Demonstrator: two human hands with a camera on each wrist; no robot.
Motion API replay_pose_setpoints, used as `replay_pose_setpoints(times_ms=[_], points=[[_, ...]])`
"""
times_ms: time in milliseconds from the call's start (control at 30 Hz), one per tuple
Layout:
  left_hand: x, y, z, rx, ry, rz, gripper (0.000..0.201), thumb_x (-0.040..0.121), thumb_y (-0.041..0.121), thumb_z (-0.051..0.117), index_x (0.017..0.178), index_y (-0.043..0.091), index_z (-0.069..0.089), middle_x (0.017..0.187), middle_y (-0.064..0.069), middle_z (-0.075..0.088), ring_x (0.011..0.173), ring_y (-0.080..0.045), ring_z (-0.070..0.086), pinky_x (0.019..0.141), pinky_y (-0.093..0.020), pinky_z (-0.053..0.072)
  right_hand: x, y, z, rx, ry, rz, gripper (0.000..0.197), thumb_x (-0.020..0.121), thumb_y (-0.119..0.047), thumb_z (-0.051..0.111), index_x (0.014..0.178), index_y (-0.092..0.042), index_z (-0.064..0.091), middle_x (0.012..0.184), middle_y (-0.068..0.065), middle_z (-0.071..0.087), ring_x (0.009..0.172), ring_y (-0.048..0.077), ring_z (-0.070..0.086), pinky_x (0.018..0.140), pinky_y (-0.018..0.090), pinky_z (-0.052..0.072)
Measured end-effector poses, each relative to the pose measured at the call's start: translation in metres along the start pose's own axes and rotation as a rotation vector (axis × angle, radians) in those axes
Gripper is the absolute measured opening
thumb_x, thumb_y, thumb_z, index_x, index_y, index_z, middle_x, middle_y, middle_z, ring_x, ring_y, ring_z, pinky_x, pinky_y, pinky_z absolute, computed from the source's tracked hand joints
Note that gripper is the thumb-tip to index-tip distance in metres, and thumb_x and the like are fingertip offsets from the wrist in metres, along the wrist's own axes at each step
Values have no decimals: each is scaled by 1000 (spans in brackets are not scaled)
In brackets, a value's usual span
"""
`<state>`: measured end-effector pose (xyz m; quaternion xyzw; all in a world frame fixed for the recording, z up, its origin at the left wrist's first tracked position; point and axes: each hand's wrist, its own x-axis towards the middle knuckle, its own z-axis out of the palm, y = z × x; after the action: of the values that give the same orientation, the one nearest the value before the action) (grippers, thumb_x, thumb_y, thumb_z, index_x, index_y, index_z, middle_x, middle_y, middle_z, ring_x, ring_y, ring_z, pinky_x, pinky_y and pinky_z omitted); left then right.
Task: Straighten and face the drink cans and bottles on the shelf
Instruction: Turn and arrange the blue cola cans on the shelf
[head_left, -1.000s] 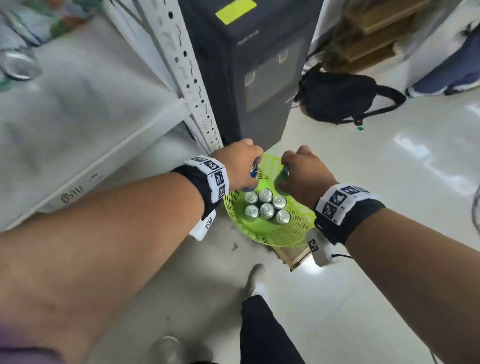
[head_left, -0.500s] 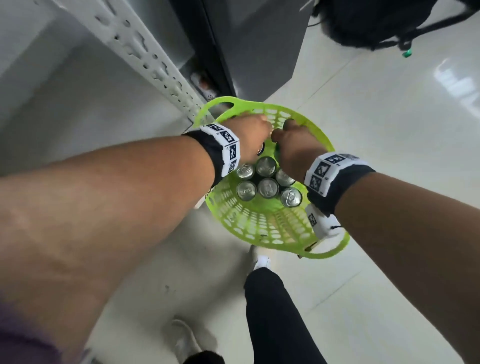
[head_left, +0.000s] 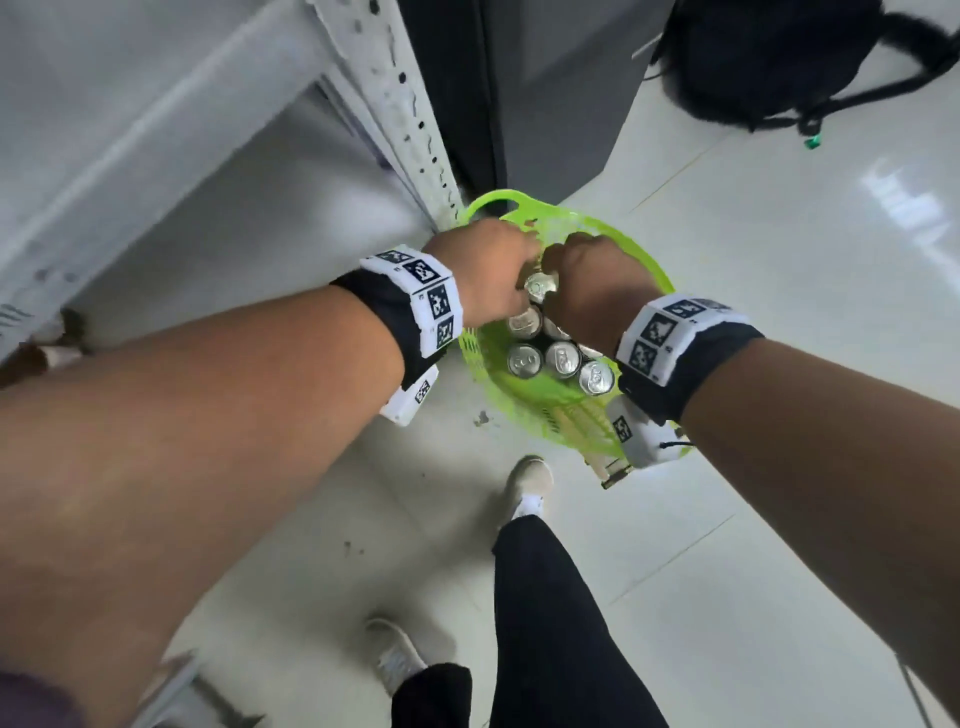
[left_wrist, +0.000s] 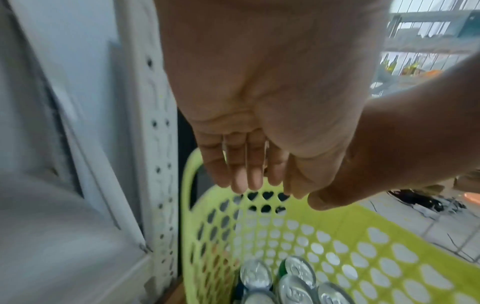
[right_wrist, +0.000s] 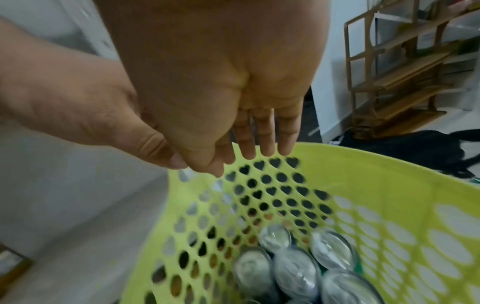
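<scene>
A lime-green perforated basket (head_left: 652, 267) sits on the floor beside the shelf post and holds several upright silver-topped cans (head_left: 524, 360). My left hand (head_left: 493, 270) and right hand (head_left: 597, 280) hover side by side over the far part of the basket, just above the cans. In the left wrist view the left hand's fingers (left_wrist: 246, 181) hang straight and hold nothing, with cans (left_wrist: 255, 275) below them. The right wrist view shows the right hand's fingers (right_wrist: 267, 144) likewise straight and empty over the cans (right_wrist: 296, 271). The cans' labels are mostly hidden.
A white perforated shelf upright (head_left: 410, 119) stands just left of the basket, with a dark cabinet (head_left: 545, 104) behind it. A black backpack (head_left: 769, 57) lies on the floor at the far right. My shoe (head_left: 530, 483) is near the basket's front edge. A wooden rack (right_wrist: 389, 72) stands further back.
A second ago each hand gripped a can above the basket. Both hands went down into the basket, and now their fingers are straight and empty over the cans.
</scene>
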<state>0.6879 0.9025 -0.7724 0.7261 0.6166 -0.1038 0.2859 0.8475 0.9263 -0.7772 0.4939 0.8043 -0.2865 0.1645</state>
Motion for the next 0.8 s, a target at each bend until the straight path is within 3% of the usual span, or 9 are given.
replay_pose_setpoints(times_ms=[200,333,667,733,800], points=[[-147,-24,-82,-15,184,-85,33,92,40,69,120,22,72,124,-2,67,117,-28,62,92,-39,52,-88,-111,-67,-58,142,-136,39,92,-37,62,124,-16,65,125,13,62,121,39,57,98,47,52],[-272,-45,-130,12,299,-177,36,95,41,68,126,23,69,130,-1,66,122,-27,61,97,-37,49,-153,-209,-99,-102,223,-240,44,94,-43,60,131,-20,63,130,8,61,126,35,53,101,45,49],[-637,-107,-195,80,639,-430,38,94,46,68,125,23,70,126,-2,69,119,-29,63,97,-42,53,-338,-486,-127,-111,524,-587,44,94,-46,63,129,-20,64,125,6,64,123,30,55,98,43,50],[-708,-114,-206,84,715,-472,30,94,42,68,117,24,73,118,-1,73,112,-27,66,91,-38,53,-375,-541,-130,-132,572,-687,41,93,-45,64,125,-19,67,122,8,66,121,31,57,97,43,52],[-772,-120,-215,67,782,-521,22,91,43,68,105,27,74,101,4,74,94,-23,70,77,-32,52,-409,-590,-133,-158,630,-783,36,91,-43,63,116,-18,69,115,10,68,115,34,61,91,41,53]])
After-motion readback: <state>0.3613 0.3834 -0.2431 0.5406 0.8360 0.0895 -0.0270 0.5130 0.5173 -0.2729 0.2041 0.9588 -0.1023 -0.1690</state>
